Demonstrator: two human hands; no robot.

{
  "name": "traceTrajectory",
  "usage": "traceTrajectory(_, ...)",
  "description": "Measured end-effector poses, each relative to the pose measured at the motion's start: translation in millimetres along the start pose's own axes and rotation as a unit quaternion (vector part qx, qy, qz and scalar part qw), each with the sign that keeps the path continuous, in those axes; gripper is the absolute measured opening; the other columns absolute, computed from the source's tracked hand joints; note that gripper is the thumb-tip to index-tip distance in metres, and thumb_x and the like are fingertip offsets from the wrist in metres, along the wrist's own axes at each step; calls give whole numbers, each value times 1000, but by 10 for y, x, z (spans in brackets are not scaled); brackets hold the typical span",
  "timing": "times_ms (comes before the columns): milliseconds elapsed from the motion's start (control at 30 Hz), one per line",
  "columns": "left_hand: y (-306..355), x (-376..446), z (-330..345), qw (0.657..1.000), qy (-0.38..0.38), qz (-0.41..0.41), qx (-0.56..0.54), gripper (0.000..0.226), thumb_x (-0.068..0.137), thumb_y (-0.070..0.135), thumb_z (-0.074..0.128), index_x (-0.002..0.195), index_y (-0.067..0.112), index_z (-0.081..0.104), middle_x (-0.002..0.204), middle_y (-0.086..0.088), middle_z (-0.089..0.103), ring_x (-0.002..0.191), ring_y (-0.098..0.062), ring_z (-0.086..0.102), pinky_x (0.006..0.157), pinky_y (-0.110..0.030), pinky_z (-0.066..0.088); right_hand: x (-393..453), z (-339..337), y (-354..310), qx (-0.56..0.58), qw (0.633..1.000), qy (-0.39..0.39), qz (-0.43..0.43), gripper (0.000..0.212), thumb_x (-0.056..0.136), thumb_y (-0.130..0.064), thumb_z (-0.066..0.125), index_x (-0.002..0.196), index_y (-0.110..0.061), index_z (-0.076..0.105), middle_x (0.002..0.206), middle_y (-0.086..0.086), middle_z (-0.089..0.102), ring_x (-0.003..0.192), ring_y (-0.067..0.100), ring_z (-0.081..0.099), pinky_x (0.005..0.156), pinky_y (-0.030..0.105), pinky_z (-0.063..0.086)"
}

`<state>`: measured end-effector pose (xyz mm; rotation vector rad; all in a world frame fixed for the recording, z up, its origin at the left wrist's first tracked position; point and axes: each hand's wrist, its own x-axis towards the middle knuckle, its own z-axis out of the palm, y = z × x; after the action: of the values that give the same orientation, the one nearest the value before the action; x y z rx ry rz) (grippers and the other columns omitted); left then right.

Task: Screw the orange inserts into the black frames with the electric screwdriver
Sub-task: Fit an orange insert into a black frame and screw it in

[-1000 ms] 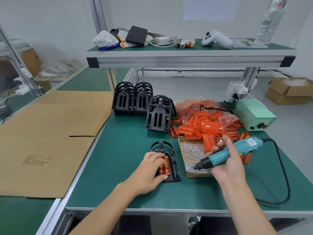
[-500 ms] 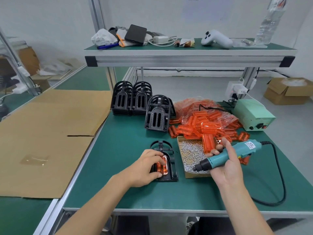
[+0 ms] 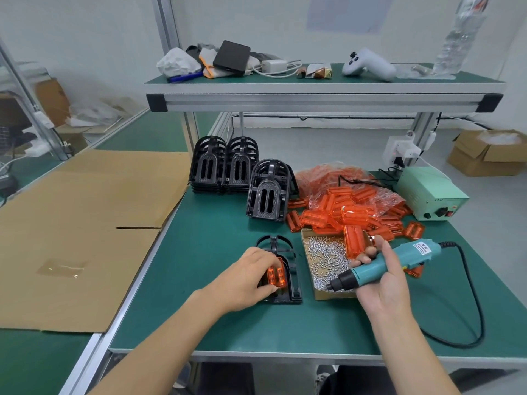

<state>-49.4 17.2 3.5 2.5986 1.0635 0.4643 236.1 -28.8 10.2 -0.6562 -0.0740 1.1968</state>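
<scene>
— What's over on the far left?

— A flattened cardboard sheet [image 3: 85, 232] lying over the neighbouring bench, touching the edge of the green table [image 3: 199, 323]. Then, at the back of the table, stacks of black frames [image 3: 225, 166] standing upright, with one more stack [image 3: 268, 192] just in front and to the right of them.

— And the one being worked on?

— That black frame [image 3: 288, 277] lies flat near the front edge, arched end pointing away. A translucent orange insert [image 3: 76, 276] sits in its recess, glossy and ribbed. The left hand [image 3: 251, 280] rests on it, fingers curled over the insert's left side and pressing it down into the frame.

— Right of that?

— A shallow cardboard box of small silver screws [image 3: 322, 260], just beside the frame. Behind it, a heap of loose orange inserts [image 3: 350, 212] spilling out of a clear bag.

— The screwdriver?

— The right hand [image 3: 382, 283] is wrapped round the teal electric screwdriver [image 3: 379, 265], the bit end aimed left and down, hovering over the screw box, apart from the frame. There's a white label on the body, print too small to read. Its black cable [image 3: 473, 309] loops over the table.

— Any writing at all?

— On the pale green power box [image 3: 427, 192] at the back right I can make out "LED", nothing else.
</scene>
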Motion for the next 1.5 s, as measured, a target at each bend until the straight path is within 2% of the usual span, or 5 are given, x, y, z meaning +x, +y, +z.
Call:
traceTrajectory(400, 22, -7, -40, 999, -45, 11, 2, 31, 96, 30, 68, 127, 24, 65, 147, 6, 51, 142, -11, 29, 113, -14, 17, 6, -14, -43, -1, 1000, 1, -3, 16, 97, -26, 73, 111, -23, 66, 77, -8, 57, 61, 6, 49, 69, 24, 44)
traceTrajectory(767, 108, 7, -25, 993, -57, -10, 100, 32, 97, 43, 65, 126, 31, 72, 155, 7, 48, 149, -20, 26, 118, -43, 33, -12, -155, -110, 49, 998, -26, -21, 13, 99, -32, 66, 103, -20, 70, 80, -5, 52, 65, 8, 48, 74, 25, 42)
traceTrajectory(1233, 148, -21, 71, 996, -38, -78, 6, 37, 91, 42, 71, 124, 28, 68, 151, 8, 41, 143, -13, 22, 121, -38, 28, -88, -69, -210, 63, 997, -32, -31, 27, 98, -49, 67, 97, -23, 73, 72, -7, 45, 62, 9, 45, 68, 26, 42)
traceTrajectory(1400, 402, 202, 43, 989, 115, -88, -43, 11, 90, 41, 67, 97, 34, 66, 111, 19, 51, 114, -7, 44, 102, -36, 34, -81, -87, -243, 63, 997, -26, -31, 27, 97, -48, 68, 97, -22, 74, 72, -7, 45, 62, 9, 44, 68, 26, 41)
traceTrajectory(1500, 668, 534, 44, 993, 100, -54, 0, 9, 96, 39, 63, 97, 32, 68, 97, 17, 59, 100, -8, 51, 99, -39, 35, -89, -66, -258, 59, 997, -21, -34, 27, 97, -48, 67, 96, -22, 74, 72, -6, 44, 62, 9, 43, 69, 26, 40)
